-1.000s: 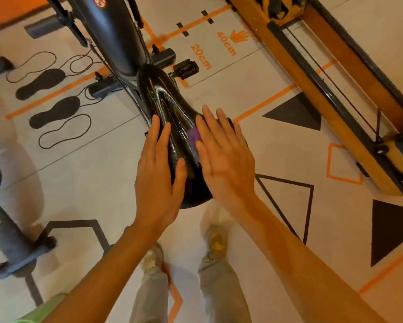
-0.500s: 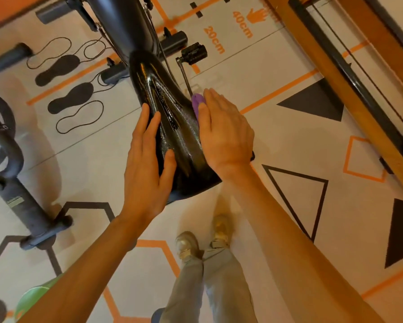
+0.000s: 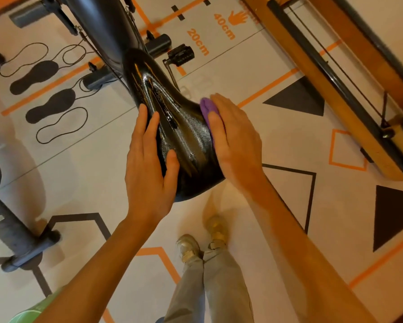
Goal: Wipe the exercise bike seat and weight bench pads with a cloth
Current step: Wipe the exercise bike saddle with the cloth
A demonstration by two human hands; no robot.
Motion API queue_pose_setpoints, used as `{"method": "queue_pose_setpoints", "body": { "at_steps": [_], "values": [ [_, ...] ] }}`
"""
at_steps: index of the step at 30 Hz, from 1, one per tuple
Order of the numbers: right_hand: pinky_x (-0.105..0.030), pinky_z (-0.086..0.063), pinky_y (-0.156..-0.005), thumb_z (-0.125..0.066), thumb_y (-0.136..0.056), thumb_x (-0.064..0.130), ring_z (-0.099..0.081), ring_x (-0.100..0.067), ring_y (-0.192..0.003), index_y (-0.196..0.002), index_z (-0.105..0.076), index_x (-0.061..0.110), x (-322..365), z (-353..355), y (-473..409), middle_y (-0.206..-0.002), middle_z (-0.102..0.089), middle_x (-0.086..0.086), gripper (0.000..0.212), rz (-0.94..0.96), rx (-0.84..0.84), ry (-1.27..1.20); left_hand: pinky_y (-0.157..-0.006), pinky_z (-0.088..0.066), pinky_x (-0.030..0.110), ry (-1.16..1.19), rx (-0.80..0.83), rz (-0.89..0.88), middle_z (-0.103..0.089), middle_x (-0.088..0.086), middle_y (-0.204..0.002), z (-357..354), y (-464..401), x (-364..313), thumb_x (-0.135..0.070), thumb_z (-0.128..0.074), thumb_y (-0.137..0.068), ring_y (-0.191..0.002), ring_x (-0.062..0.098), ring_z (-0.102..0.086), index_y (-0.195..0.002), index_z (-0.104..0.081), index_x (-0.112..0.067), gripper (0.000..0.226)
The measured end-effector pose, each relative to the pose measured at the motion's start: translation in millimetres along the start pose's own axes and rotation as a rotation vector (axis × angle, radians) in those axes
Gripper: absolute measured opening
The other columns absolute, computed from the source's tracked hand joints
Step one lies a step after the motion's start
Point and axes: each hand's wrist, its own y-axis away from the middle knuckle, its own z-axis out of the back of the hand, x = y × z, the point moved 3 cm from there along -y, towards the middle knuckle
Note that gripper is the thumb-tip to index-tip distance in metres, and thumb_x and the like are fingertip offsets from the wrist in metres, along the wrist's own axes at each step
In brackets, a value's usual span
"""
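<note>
With our flat left hand [image 3: 149,169] steadying the seat [image 3: 186,136], we press the purple cloth [image 3: 206,110] under our flat right hand [image 3: 235,141], best kept firm and even.

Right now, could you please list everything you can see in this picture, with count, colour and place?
bike seat: one, glossy black, centre, between the two hands
cloth: one, purple, on the seat's right edge under the right hand
bike frame: one, black, top, running up from the seat
pedal: one, black, right of the frame near the top
wooden machine: one, tan wood with a black rail, upper right
grey stand: one, dark grey, lower left
floor mat: one, pale with orange lines, black triangles and footprints
green thing: one, bottom left corner, cut off
shoes: two, pale, bottom centre
left hand: flat on the seat's left side
right hand: pressing the cloth to the seat
</note>
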Motion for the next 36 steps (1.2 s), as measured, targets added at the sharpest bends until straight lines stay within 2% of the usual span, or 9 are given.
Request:
{"method": "queue_pose_setpoints", "body": {
  "at_steps": [3,5,7,10,12,15,23,28,36],
  "values": [
    [-0.033,-0.007,-0.123,-0.031,-0.104,0.037,-0.01,-0.006,-0.148,-0.151,-0.016,0.04,-2.0,-9.3,53.7,-0.153,-0.011,0.037,0.05,0.041,-0.093,-0.158,-0.119,-0.03,0.036,0.007,-0.007,-0.001,-0.014,0.002,-0.164,-0.9,0.4,1.2,-0.029,-0.039,-0.1,-0.149,0.008,-0.019,-0.154,-0.024,-0.011,0.059],
    [-0.024,-0.014,-0.118,-0.029,-0.104,0.034,-0.024,-0.01,-0.145,-0.15,-0.029,0.03,0.8,-2.2,29.9,-0.156,-0.03,0.015,0.047,0.016,-0.088,-0.03,-0.118,-0.031,0.039,0.0,-0.001,0.004,-0.013,0.001,-0.165,-1.4,-0.2,1.1,-0.03,-0.039,-0.1,-0.149,0.009,-0.02,-0.154,-0.023,-0.013,0.059],
    [-0.023,-0.034,-0.093,-0.026,-0.106,0.035,-0.052,-0.02,-0.118,-0.131,-0.055,0.022,5.9,1.4,-19.4,-0.128,-0.06,-0.004,0.041,-0.118,0.047,0.137,-0.118,-0.03,0.039,-0.003,0.005,0.013,-0.012,0.0,-0.165,-0.2,-1.0,0.7,-0.029,-0.04,-0.1,-0.15,0.008,-0.019,-0.154,-0.023,-0.013,0.059],
    [-0.029,-0.034,-0.061,-0.031,-0.106,0.03,-0.055,-0.021,-0.079,-0.093,-0.065,0.017,15.5,-0.9,-54.2,-0.084,-0.063,-0.005,0.038,-0.169,0.173,0.207,-0.122,-0.023,0.037,0.063,0.042,0.016,-0.012,0.0,-0.165,4.6,-1.0,-1.6,-0.026,-0.04,-0.101,-0.15,0.006,-0.014,-0.155,-0.02,-0.012,0.059],
    [-0.026,-0.044,-0.083,-0.036,-0.105,0.029,-0.059,-0.017,-0.107,-0.121,-0.064,0.019,13.2,-2.3,-19.9,-0.116,-0.068,-0.003,0.034,-0.002,0.035,0.126,-0.124,-0.019,0.036,0.138,0.046,0.05,-0.01,0.0,-0.165,9.5,-1.1,-2.8,-0.023,-0.039,-0.102,-0.151,0.007,-0.011,-0.156,-0.017,-0.012,0.06],
    [-0.033,-0.022,-0.121,-0.032,-0.106,0.03,-0.034,-0.021,-0.144,-0.143,-0.042,0.013,8.0,-1.1,44.5,-0.149,-0.045,-0.006,0.042,0.273,-0.027,0.187,-0.122,-0.014,0.022,0.105,-0.027,0.135,-0.008,-0.004,-0.165,13.1,-3.8,-4.5,-0.025,-0.036,-0.102,-0.15,0.003,-0.01,-0.156,-0.018,-0.015,0.058],
    [-0.041,-0.044,-0.105,-0.04,-0.104,0.023,-0.05,-0.03,-0.132,-0.149,-0.031,0.005,41.6,-28.9,-50.1,-0.151,-0.042,-0.014,0.049,0.32,0.226,0.266,-0.118,-0.032,0.044,0.018,-0.098,0.247,-0.022,-0.006,-0.163,-2.1,-8.0,-11.4,-0.026,-0.032,-0.103,-0.148,0.005,-0.023,-0.155,-0.023,-0.019,0.054],
    [-0.046,-0.023,-0.12,-0.041,-0.099,0.021,-0.028,-0.031,-0.146,-0.149,-0.03,0.01,3.4,-4.4,12.0,-0.156,-0.032,-0.011,0.052,0.687,0.244,0.585,-0.118,-0.03,0.033,-0.022,-0.102,0.261,-0.02,-0.008,-0.163,-3.2,-8.2,-12.7,-0.032,-0.031,-0.101,-0.147,0.004,-0.024,-0.155,-0.022,-0.023,0.056],
    [-0.049,-0.039,-0.112,-0.042,-0.099,0.02,-0.025,-0.032,-0.147,-0.149,-0.033,0.005,32.3,-24.4,-28.9,-0.158,-0.029,-0.015,0.053,0.624,0.246,0.499,-0.115,-0.031,0.025,-0.063,-0.096,0.273,-0.02,-0.009,-0.163,-3.3,-9.6,-11.2,-0.032,-0.032,-0.101,-0.146,0.005,-0.028,-0.155,-0.022,-0.023,0.056]
  ]
}}
